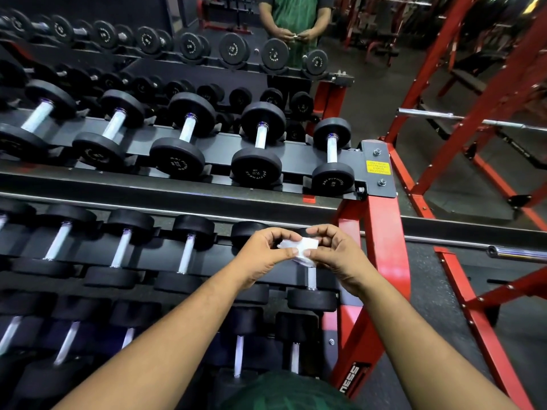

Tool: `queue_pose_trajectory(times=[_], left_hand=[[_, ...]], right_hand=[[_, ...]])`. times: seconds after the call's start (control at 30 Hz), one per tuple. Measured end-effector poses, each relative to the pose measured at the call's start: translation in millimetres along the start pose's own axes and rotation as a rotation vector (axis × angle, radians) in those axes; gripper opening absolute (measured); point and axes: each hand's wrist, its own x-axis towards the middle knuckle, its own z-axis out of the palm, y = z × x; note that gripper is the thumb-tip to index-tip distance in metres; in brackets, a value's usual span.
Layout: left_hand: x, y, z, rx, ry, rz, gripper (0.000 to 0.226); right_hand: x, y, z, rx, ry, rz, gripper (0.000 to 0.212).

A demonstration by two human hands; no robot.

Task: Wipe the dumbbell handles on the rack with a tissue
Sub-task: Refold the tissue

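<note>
A small white folded tissue [302, 247] is pinched between both hands above the middle shelf of the dumbbell rack [381, 232]. My left hand [266, 254] pinches its left edge and my right hand [334, 253] pinches its right edge. Directly below the tissue lies the rightmost middle-shelf dumbbell, its chrome handle [311, 278] partly showing under my right hand. Black dumbbells with chrome handles fill the top shelf [260, 137], the middle shelf [187, 255] and the bottom shelf [238, 355].
The rack has red uprights and grey rails. A mirror behind it reflects a person in a green shirt [296, 16]. Red machine frames [473, 113] and a chrome barbell [515, 253] stand to the right over dark rubber floor.
</note>
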Motion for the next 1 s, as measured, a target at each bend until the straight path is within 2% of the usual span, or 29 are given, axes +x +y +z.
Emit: queue_pose_trajectory(times=[0.17,0.23,0.3,0.37,0.47,0.57,0.73,0.83,1.0], left_hand=[[5.6,-9.2,-0.9,0.015,0.005,0.005,0.035],[7.7,-11.8,-1.2,0.044,0.015,-0.047,0.041],[8.6,-11.9,-1.1,0.168,-0.033,-0.111,0.044],[9.8,-15.0,-0.4,0.271,-0.084,-0.094,0.034],[11.7,-15.5,1.6,0.293,-0.014,-0.042,0.018],[15.4,-21.0,-2.2,0.316,0.056,-0.038,0.014],[19.1,-26.0,-7.6,0.285,0.023,-0.115,0.016],[22.7,-30.1,-9.6,0.247,-0.015,-0.127,0.007],[30.4,-43.5,-21.1,0.346,-0.036,-0.129,0.017]], right_hand=[[2.3,3.3,-4.0,-0.017,-0.032,0.0,0.048],[2.4,3.0,-2.9,-0.031,-0.029,-0.009,0.049],[3.2,3.5,-1.4,-0.051,-0.018,-0.022,0.048],[4.4,6.1,-0.5,-0.086,0.002,-0.027,0.046],[7.5,13.7,-2.1,-0.176,0.033,-0.04,0.045],[10.5,20.5,-2.1,-0.273,0.061,-0.05,0.049],[14.5,28.0,-1.4,-0.374,0.055,0.003,0.054],[14.1,25.0,4.5,-0.348,-0.001,0.059,0.04],[22.4,36.1,12.8,-0.401,0.043,0.059,0.022]])
